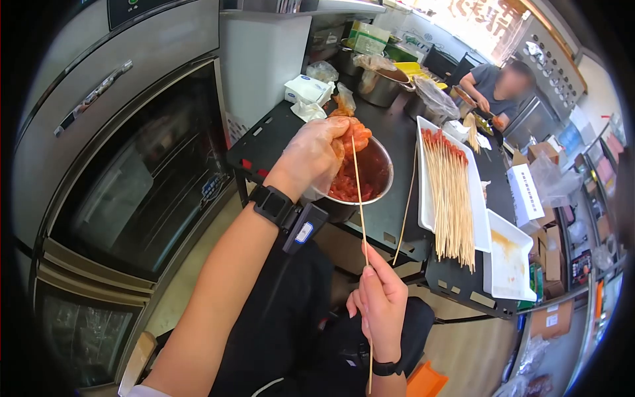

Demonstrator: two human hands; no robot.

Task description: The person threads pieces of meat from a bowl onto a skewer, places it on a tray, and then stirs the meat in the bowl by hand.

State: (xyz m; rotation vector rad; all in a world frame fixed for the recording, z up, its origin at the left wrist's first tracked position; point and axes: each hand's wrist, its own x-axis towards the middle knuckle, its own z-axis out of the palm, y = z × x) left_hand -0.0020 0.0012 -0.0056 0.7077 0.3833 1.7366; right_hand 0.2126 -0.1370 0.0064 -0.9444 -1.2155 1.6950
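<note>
My left hand [317,149], in a clear plastic glove, is closed around red marinated meat [356,135] over the rim of a metal pot [389,175]. More red meat pieces [347,182] lie inside that pot. A long wooden skewer [362,218] runs from the meat down to my right hand [380,298], which is bare and pinches the stick. To the right, a white tray [426,192] bears many skewers [450,198] laid side by side, with red meat at their far ends. One loose skewer [408,208] rests between the pot and the tray.
A second white tray [512,258] with brownish liquid sits at the right. Behind are a tissue box [309,89], a large pot [380,89] and plastic bags. Across the dark table [264,142], another person [496,86] sits handling food. A glass-doored cabinet [145,172] stands left.
</note>
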